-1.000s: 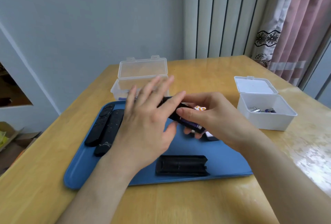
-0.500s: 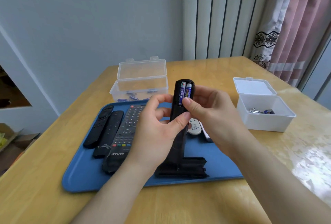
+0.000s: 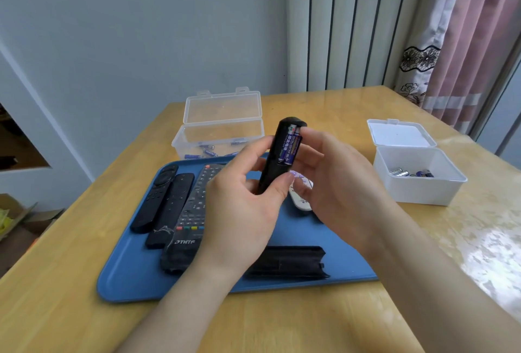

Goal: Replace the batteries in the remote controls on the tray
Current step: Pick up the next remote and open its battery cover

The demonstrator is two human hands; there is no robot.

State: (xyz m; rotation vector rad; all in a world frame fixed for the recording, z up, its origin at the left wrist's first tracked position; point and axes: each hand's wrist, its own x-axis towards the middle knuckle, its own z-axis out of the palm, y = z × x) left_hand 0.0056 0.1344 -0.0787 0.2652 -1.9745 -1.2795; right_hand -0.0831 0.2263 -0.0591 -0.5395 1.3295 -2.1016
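Barely shifted, both hands [image 3: 282, 192] hold remote [image 3: 275, 155] upright.

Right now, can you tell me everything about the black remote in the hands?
The remote is black, slim and looks like plastic. It stands nearly upright above the blue tray, back facing the camera. Its battery bay is open near the top, showing two purple batteries side by side. The left hand pinches its lower body; the right hand touches its upper right side by the batteries. A loose black cover lies on the tray.
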